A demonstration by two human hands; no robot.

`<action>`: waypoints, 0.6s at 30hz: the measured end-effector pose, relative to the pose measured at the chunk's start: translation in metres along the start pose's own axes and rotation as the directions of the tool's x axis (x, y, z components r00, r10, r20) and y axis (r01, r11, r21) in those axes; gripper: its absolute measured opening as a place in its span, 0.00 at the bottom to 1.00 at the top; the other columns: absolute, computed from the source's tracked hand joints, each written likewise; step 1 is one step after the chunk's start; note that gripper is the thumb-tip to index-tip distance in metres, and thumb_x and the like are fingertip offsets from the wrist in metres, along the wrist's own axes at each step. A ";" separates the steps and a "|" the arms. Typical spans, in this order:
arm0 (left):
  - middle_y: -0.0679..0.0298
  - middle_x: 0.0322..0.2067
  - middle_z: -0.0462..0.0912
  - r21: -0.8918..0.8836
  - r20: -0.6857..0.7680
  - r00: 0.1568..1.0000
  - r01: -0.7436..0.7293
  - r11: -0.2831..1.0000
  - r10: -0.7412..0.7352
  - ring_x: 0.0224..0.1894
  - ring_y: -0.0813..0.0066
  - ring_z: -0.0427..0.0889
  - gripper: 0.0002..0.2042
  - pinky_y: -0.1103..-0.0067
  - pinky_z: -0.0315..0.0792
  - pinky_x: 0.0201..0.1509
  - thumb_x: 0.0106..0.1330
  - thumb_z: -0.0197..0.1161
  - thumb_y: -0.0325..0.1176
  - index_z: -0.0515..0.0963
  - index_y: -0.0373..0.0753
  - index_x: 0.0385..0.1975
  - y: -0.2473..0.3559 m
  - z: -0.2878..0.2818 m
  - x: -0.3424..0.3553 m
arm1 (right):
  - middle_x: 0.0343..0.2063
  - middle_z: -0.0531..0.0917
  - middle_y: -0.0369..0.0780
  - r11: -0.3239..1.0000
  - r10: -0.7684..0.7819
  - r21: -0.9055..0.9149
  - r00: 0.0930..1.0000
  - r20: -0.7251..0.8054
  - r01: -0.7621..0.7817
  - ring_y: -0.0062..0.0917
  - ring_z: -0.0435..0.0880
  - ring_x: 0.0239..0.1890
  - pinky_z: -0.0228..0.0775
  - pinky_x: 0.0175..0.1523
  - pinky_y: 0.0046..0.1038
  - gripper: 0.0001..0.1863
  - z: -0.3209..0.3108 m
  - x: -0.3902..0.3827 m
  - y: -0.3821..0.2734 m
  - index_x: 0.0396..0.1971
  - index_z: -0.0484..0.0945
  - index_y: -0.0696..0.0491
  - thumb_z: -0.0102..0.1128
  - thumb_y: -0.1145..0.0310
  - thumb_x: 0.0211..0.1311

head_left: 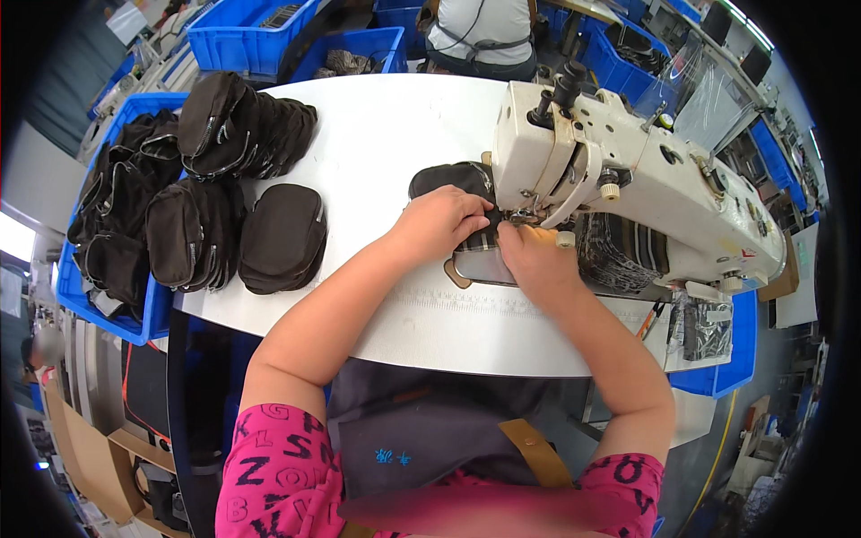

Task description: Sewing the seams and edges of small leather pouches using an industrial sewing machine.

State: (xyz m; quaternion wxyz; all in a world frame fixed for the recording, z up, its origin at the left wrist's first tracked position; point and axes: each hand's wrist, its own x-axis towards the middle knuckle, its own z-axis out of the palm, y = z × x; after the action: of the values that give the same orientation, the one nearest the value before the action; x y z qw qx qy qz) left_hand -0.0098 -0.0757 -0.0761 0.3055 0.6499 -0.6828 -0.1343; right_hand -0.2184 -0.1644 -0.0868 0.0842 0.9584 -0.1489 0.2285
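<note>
A dark fabric pouch (439,177) with a rounded edge lies under the head of a white industrial sewing machine (619,157). My left hand (441,221) rests on the pouch, fingers bent together and pressing its near side just left of the needle area. Close by, my right hand (543,260) is closed at the front of the presser foot, its thumb and forefinger pinching the pouch's edge. The exact grip of the right fingertips is partly hidden. A metal plate (484,266) shows between my hands.
Stacked dark pouches (282,238) stand on the white table (377,125) at left, beside a blue crate (157,314) filled with more. Striped fabric pieces (619,251) sit beneath the machine arm. Another person (480,31) sits beyond the table. An orange-handled tool (647,321) lies at right.
</note>
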 end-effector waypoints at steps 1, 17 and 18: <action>0.60 0.44 0.88 0.001 -0.013 1.000 -0.010 1.000 0.010 0.49 0.57 0.84 0.11 0.65 0.79 0.51 0.71 0.64 0.40 0.85 0.40 0.42 0.000 0.000 0.001 | 0.22 0.77 0.34 0.998 -0.031 -0.048 0.998 -0.050 0.029 0.28 0.82 0.25 0.76 0.27 0.32 0.07 0.004 0.002 0.001 0.34 0.77 0.48 0.64 0.72 0.56; 0.59 0.46 0.83 0.072 -0.043 0.999 -0.018 0.997 0.021 0.51 0.57 0.83 0.17 0.65 0.80 0.49 0.61 0.69 0.33 0.77 0.42 0.50 0.024 0.009 -0.021 | 0.23 0.79 0.33 1.000 0.024 0.012 0.995 -0.093 -0.023 0.29 0.83 0.24 0.75 0.25 0.35 0.07 0.013 0.002 0.000 0.30 0.75 0.46 0.66 0.66 0.57; 0.61 0.47 0.83 0.148 -0.097 0.993 -0.049 0.988 0.064 0.50 0.58 0.83 0.17 0.66 0.81 0.46 0.61 0.66 0.30 0.77 0.41 0.50 0.025 0.014 -0.020 | 0.23 0.79 0.34 0.995 0.079 0.063 0.995 -0.060 -0.075 0.30 0.83 0.24 0.74 0.25 0.36 0.07 0.013 0.001 0.000 0.29 0.75 0.46 0.66 0.66 0.57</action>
State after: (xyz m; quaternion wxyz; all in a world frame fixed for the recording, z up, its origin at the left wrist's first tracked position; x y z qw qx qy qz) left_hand -0.0392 -0.0559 -0.0774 0.2955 0.6567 -0.6926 -0.0424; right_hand -0.2117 -0.1681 -0.0978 0.0507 0.9465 -0.1760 0.2657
